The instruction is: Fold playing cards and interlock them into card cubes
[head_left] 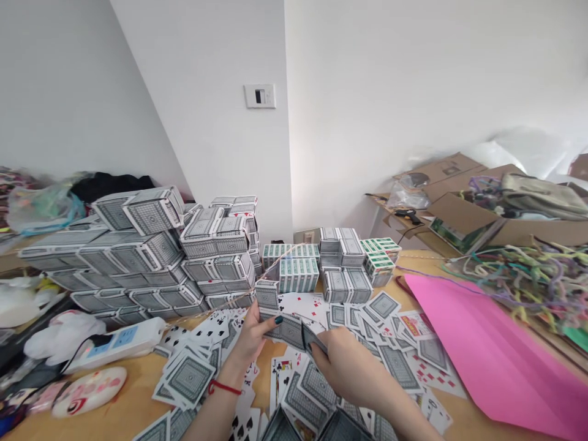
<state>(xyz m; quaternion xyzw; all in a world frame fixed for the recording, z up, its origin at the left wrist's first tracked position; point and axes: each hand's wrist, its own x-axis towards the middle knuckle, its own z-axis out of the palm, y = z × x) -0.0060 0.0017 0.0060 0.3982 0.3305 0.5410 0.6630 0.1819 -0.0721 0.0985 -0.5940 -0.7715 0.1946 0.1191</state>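
My left hand (250, 338) pinches one end of a strip of grey-backed playing cards (290, 331), its thumb with a dark green nail on top. At the strip's other end, the fingers of my right hand (344, 361) close on a card that stands at an angle. How the cards join is too small to tell. Just beyond my left fingers stands a grey-backed card piece (267, 295). Loose playing cards (188, 373), some face up, lie scattered around and under both hands. Open box shapes made of cards (342, 425) sit close to me at the bottom edge.
Stacked card blocks (147, 252) rise at the left, with more grey blocks (348, 284) and green-patterned ones (298, 275) at the back. A pink sheet (487, 343) lies right, near tangled yarn (546, 288) and a cardboard box (468, 220). A power strip (122, 343) lies left.
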